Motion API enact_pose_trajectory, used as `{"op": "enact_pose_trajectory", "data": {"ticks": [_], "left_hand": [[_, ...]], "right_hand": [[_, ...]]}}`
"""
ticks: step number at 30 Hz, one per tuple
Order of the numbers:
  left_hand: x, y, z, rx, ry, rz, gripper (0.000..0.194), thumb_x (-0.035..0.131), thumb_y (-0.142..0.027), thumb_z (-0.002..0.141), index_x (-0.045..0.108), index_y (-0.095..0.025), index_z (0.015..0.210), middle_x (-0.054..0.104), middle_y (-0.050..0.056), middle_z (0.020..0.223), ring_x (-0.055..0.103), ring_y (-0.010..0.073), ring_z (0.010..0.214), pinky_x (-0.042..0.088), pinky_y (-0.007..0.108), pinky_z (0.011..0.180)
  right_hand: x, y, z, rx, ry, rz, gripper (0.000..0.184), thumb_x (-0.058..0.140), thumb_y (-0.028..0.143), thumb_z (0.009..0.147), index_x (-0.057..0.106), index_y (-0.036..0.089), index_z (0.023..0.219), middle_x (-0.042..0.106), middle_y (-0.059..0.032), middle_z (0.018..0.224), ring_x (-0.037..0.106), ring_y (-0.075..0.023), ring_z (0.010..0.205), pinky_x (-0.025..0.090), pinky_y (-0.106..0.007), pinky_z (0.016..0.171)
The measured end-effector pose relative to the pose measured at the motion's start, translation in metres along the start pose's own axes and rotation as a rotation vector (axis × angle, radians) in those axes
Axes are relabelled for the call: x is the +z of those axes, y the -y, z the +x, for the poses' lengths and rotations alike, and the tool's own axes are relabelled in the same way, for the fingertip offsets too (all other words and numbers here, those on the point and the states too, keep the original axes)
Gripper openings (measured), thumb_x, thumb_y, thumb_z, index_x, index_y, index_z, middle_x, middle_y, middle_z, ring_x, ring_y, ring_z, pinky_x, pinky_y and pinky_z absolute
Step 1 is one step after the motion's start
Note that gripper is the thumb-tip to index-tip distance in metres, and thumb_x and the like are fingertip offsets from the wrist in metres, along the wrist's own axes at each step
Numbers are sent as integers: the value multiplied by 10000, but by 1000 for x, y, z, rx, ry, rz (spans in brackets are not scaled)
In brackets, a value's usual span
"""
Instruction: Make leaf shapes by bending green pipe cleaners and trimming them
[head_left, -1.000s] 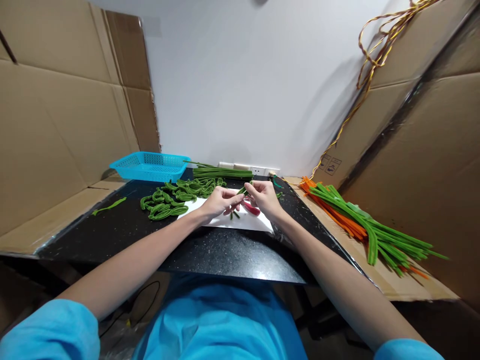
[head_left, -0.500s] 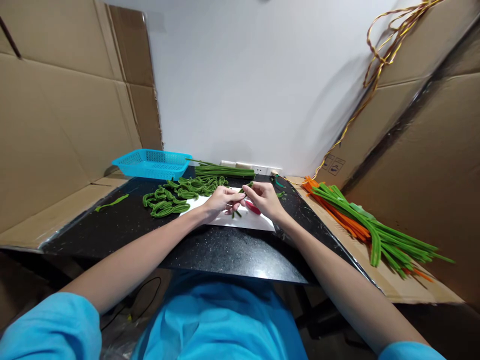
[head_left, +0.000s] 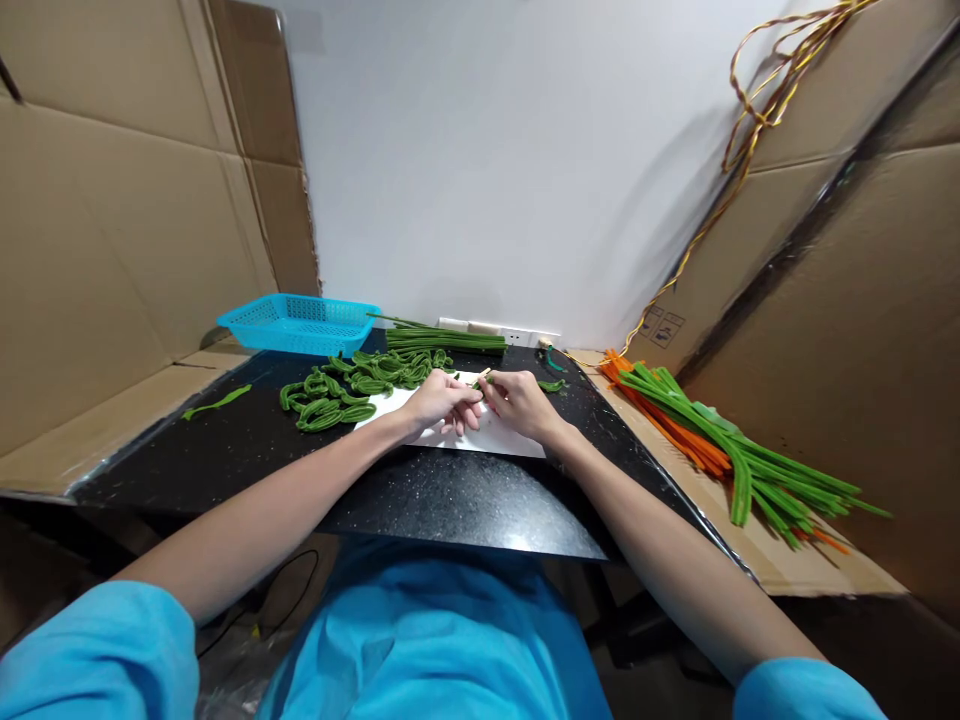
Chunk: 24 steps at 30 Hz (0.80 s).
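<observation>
Black counter [head_left: 225, 455], white sheet [head_left: 501, 441] as landmark: over its far edge, left hand [head_left: 442, 401] and right hand [head_left: 517, 402] now closer, both pinching a green stem [head_left: 484, 379], red tool no longer seen; bent pieces [head_left: 352, 385] left of sheet.

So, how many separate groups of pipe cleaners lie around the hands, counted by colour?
All-green groups: 2 - bent green pieces, straight green bundle
Mixed green and orange groups: 1 - mixed pile
Single green strips lying apart: 1 - lone green strip
Total: 4
</observation>
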<state>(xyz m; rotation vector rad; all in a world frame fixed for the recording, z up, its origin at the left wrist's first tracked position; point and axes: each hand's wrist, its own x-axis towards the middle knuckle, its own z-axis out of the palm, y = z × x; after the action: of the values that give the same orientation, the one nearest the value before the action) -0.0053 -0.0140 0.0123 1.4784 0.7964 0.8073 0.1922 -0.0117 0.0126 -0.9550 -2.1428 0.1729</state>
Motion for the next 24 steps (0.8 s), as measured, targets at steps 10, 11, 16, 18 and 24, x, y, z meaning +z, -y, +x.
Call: {"op": "enact_pose_trajectory", "data": {"ticks": [10, 11, 16, 18, 24], "left_hand": [[5, -5, -2, 58, 7, -123, 373, 770, -425, 864, 780, -59, 789, 799, 175, 760, 665, 149, 463, 426, 212, 375], [4, -5, -2, 59, 8, -130, 377, 777, -429, 854, 779, -58, 787, 801, 180, 774, 666, 150, 465, 424, 213, 373], [2, -3, -1, 67, -16, -124, 349, 766, -395, 861, 771, -53, 790, 801, 175, 767, 652, 136, 448, 415, 204, 369], [1, -3, -1, 66, -16, -100, 344, 770, -378, 864, 753, -51, 759, 789, 172, 722, 649, 140, 442, 416, 203, 368], [3, 2, 3, 106, -17, -20, 420, 723, -476, 935, 725, -61, 870, 786, 168, 824, 662, 146, 453, 408, 202, 327]], "right_hand": [[-4, 9, 1, 87, -76, 99, 560, 464, 604, 1026, 574, 201, 654, 554, 5, 560, 450, -130, 525, 329, -266, 538], [-3, 11, 1, 92, -75, 110, 565, 458, 603, 1028, 574, 200, 650, 545, 8, 546, 446, -128, 511, 326, -264, 526], [1, 15, 5, 74, -67, 95, 513, 474, 497, 1030, 618, 182, 652, 538, 16, 529, 417, -109, 477, 301, -256, 507], [2, 13, 5, 54, -65, 62, 458, 510, 432, 1013, 652, 174, 663, 570, 9, 547, 425, -108, 492, 313, -255, 527], [2, 6, 4, 47, -101, -52, 357, 485, 325, 1027, 744, 173, 833, 728, -33, 684, 569, -134, 546, 403, -250, 587]]}}
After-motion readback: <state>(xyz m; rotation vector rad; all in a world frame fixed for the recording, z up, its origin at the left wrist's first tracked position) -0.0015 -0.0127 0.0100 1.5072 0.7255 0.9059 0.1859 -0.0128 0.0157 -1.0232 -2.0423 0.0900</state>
